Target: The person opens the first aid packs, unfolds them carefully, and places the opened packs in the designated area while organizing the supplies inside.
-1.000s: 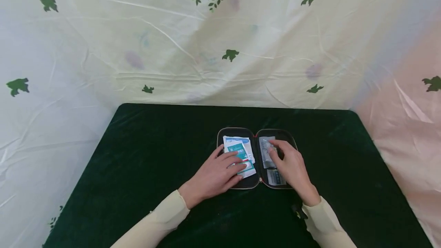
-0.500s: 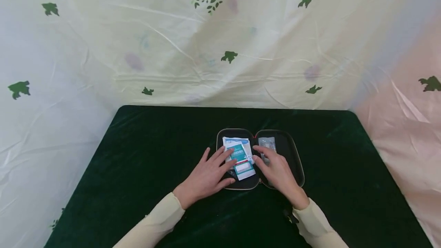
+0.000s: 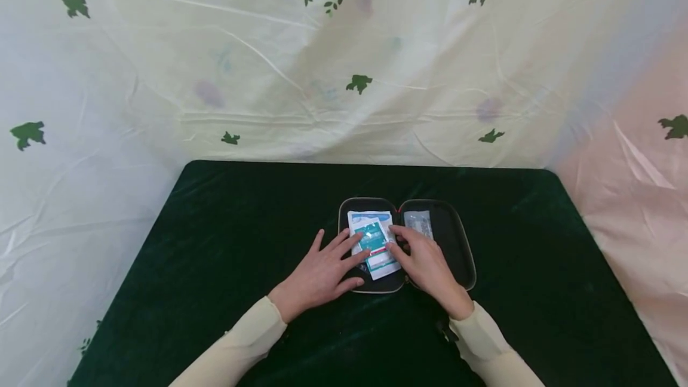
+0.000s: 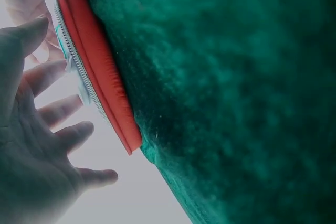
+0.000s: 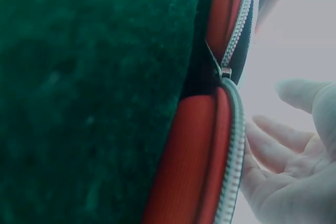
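Note:
An unfolded zip case (image 3: 466, 237), dark inside, lies flat in the head view; the wrist views show its red outside and metal zipper (image 4: 79, 61). White-and-teal packets (image 3: 371, 235) overlap in its left half. My left hand (image 3: 319, 273) has its fingers spread, with the fingertips at the packets' left side. My right hand (image 3: 430, 264) reaches over the hinge, thumb and forefinger apart at the packets' right edge. A clear plastic packet (image 3: 418, 221) in the right half is partly hidden by this hand. In the right wrist view the thumb (image 5: 299, 94) stands away from the fingers.
Dark green cloth (image 3: 242, 214) covers the table beneath the case. A pale fabric sheet (image 3: 290, 76) printed with leaves and birds hangs behind and at both sides. A zipper pull (image 5: 215, 61) hangs at the case's hinge.
My right hand has moved left from the case's right half to the packets' right edge. The left hand has drawn back slightly to the left, uncovering more of the packets.

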A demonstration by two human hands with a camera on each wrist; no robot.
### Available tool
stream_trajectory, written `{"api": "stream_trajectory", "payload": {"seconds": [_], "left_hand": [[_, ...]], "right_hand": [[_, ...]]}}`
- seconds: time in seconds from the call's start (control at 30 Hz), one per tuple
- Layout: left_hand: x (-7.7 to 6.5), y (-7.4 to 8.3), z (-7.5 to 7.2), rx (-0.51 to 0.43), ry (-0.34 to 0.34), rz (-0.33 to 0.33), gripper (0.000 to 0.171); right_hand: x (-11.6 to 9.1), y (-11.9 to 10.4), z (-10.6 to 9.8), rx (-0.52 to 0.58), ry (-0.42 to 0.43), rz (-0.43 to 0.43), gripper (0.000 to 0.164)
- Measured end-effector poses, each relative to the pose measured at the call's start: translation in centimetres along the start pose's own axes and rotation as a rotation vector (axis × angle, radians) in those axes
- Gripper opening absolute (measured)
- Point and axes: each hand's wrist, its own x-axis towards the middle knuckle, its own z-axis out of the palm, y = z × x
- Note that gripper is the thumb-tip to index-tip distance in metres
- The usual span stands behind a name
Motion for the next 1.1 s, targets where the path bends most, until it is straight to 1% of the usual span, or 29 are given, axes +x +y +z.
{"api": "stream_trajectory", "payload": {"seconds": [0.13,0.23,0.37,0.47,0.63,0.77,0.93,1.0,1.1], "left_hand": [[0.1,0.0,-0.1,-0.009,-0.007,-0.004,0.062],[0.2,-0.1,-0.1,-0.01,-0.009,-0.004,0.061],[0.2,-0.2,0.0,-0.017,0.007,0.0,0.061],[0.2,-0.2,0.0,-0.028,0.022,0.008,0.06],[0.0,-0.1,0.0,-0.041,0.049,0.024,0.058],[0.0,0.1,0.0,-0.04,0.103,0.042,0.056],[0.6,0.6,-0.3,-0.09,0.221,0.074,0.053],[1.0,0.9,-0.5,-0.115,0.263,0.073,0.053],[1.6,1.3,-0.7,-0.136,0.287,0.055,0.054]], "right_hand": [[0.5,-0.3,0.1,-0.025,-0.002,-0.008,0.042],[0.8,-0.5,0.2,-0.019,0.004,-0.018,0.044],[1.1,-0.7,0.2,0.033,0.017,-0.028,0.046],[1.2,-0.6,0.2,0.069,0.006,-0.022,0.045],[1.1,-0.7,0.2,0.129,-0.028,0.026,0.048],[0.8,-0.6,0.0,0.172,-0.031,0.06,0.048],[0.0,0.0,-0.8,0.2,0.012,0.085,0.045],[-0.3,0.4,-1.4,0.221,0.038,0.098,0.045],[-0.8,1.2,-2.4,0.242,0.081,0.117,0.046]]}}
